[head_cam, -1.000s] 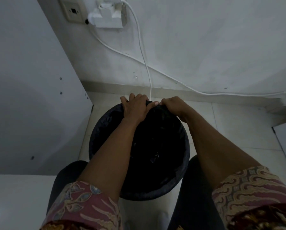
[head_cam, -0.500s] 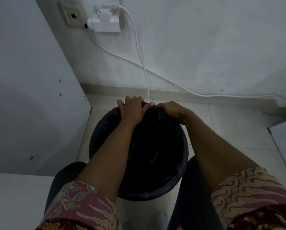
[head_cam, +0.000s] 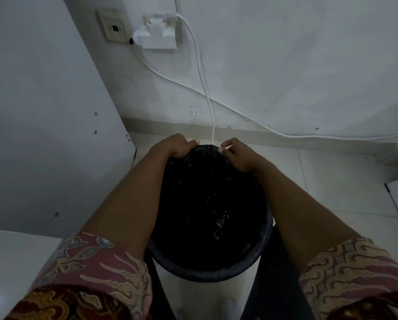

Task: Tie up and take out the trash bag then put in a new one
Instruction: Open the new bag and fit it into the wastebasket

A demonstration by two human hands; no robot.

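Note:
A round dark trash bin (head_cam: 200,274) stands on the floor between my legs, lined with a black trash bag (head_cam: 207,204). My left hand (head_cam: 173,146) grips the bag's edge at the far rim, fingers curled over it. My right hand (head_cam: 238,154) pinches the same far edge just to the right, fingertips curled on the plastic. A small gap separates the two hands. The bag's inside is too dark to make out.
A white cabinet side (head_cam: 43,123) stands close on the left. The white wall (head_cam: 285,65) behind carries a socket (head_cam: 113,28), an adapter (head_cam: 157,36) and white cables (head_cam: 207,95) running down to the floor tiles (head_cam: 332,181).
Both hands have drawn slightly apart along the bag's far edge and curled their fingers over it. The view has shifted closer and a little upward.

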